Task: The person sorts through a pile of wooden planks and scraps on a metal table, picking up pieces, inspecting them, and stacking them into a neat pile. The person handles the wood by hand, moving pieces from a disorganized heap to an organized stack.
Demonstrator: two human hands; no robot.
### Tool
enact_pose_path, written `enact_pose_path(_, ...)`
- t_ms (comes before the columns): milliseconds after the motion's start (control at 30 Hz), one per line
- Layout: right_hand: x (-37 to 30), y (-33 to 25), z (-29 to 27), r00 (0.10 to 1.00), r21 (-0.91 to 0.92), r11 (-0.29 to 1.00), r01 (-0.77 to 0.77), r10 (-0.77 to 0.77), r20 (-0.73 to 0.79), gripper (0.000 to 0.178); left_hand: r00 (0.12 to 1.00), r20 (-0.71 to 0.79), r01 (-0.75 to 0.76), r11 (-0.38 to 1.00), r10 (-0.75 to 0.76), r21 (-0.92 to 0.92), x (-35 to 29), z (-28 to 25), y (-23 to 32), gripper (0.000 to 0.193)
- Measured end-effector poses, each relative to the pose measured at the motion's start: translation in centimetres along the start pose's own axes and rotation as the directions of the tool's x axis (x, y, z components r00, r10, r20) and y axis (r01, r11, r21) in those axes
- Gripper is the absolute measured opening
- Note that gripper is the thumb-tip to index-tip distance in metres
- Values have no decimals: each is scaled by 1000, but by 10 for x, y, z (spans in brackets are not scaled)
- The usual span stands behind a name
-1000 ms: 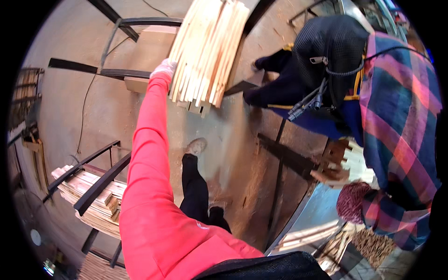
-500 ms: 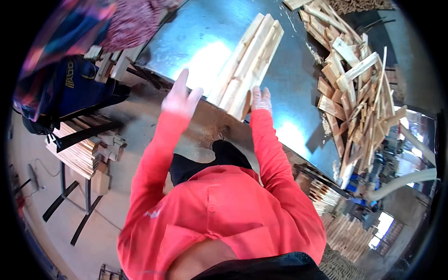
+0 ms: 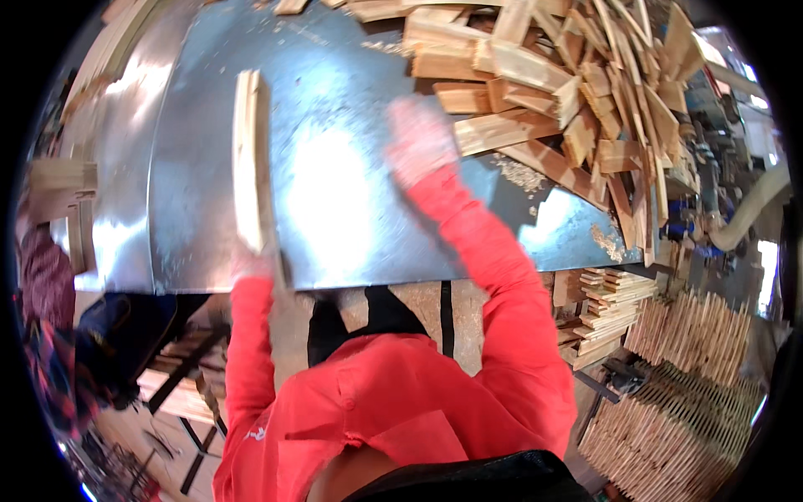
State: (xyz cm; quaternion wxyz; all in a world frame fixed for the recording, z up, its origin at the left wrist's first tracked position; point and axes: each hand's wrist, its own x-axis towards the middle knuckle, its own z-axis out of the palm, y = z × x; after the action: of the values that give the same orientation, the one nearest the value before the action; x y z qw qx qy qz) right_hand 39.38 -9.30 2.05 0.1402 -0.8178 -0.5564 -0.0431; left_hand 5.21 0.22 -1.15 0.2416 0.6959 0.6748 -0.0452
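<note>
Narrow wooden strips [image 3: 248,159] lie lengthwise on the metal-topped table [image 3: 201,117], left of its middle. Their near end reaches the front edge. There, my left hand [image 3: 253,264] is closed round the near end of the strips, its fingers partly blurred. My right hand [image 3: 422,138] is above the tabletop, well to the right of the strips and just left of a heap of wood offcuts [image 3: 523,65]. Motion smears its fingers, so whether it holds anything cannot be made out.
Wood shavings [image 3: 520,173] lie beside the heap. Stacked strips [image 3: 615,305] and bigger bundles of wood [image 3: 669,439] stand below right. Another person's sleeve [image 3: 46,276] shows at the far left, near some boards [image 3: 63,180]. A pale hose [image 3: 753,209] curves at the right.
My view has swung right, bringing the offcut heap nearer the middle. My right hand has left the strips and moved toward the heap. My left hand has gone to the strips' near end.
</note>
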Motion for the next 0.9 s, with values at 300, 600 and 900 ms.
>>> enact_pose_path(300, 70, 225, -43, 931, -331, 871, -362, 357, -79, 64, 682, -429, -450, 803, 592, 391, -3, -12, -9, 74)
enact_pose_path(600, -53, 11, -181, 863, 251, 848, 466, -373, -340, 45, 581, 228, 393, -23, 781, -919, -18, 86, 261, 37)
enact_pose_path(900, 28, 122, -156, 938, 222, 915, 337, -306, -164, 108, 332, -814, -943, 186, 478, -275, -17, -21, 301, 16)
